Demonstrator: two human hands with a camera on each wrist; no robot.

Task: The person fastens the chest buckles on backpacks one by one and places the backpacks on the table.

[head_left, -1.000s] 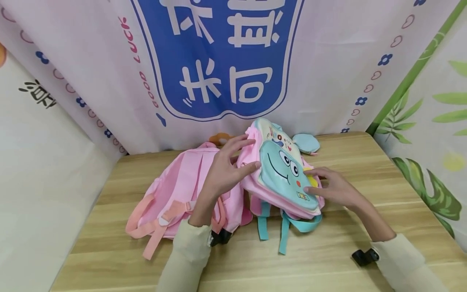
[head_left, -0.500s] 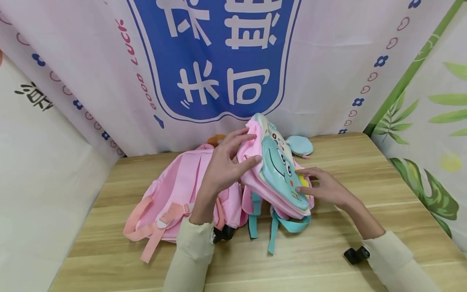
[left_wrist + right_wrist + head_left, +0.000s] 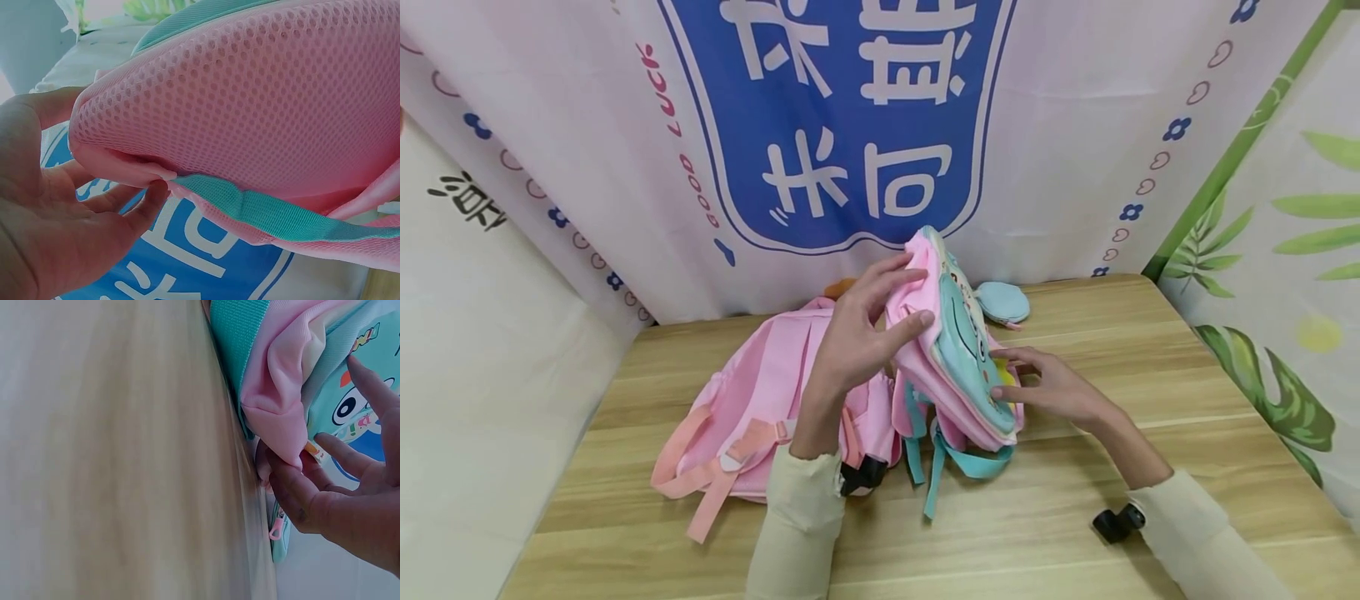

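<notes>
A small pink backpack with a teal cartoon-face pocket (image 3: 962, 337) stands tilted on the table, its front turned to the right. My left hand (image 3: 857, 333) grips its left side near the top. In the left wrist view, fingers and thumb hold the edge beside the pink mesh back panel (image 3: 237, 106) and a teal strap (image 3: 262, 215). My right hand (image 3: 1052, 387) holds the lower right side, fingers curled round the pink corner (image 3: 278, 428) in the right wrist view. Teal straps (image 3: 973, 462) trail below onto the wood.
A second pink backpack (image 3: 767, 367) with peach straps lies to the left, straps up. A round light-blue pouch (image 3: 1003, 302) is behind the held backpack. The wooden table (image 3: 1037, 542) ends at a printed curtain (image 3: 1060, 167) behind. Black devices (image 3: 1118, 523) sit at both wrists.
The held backpack has swung its front face further to the right and become more upright. My right hand has moved left with it, while the left hand keeps its grip.
</notes>
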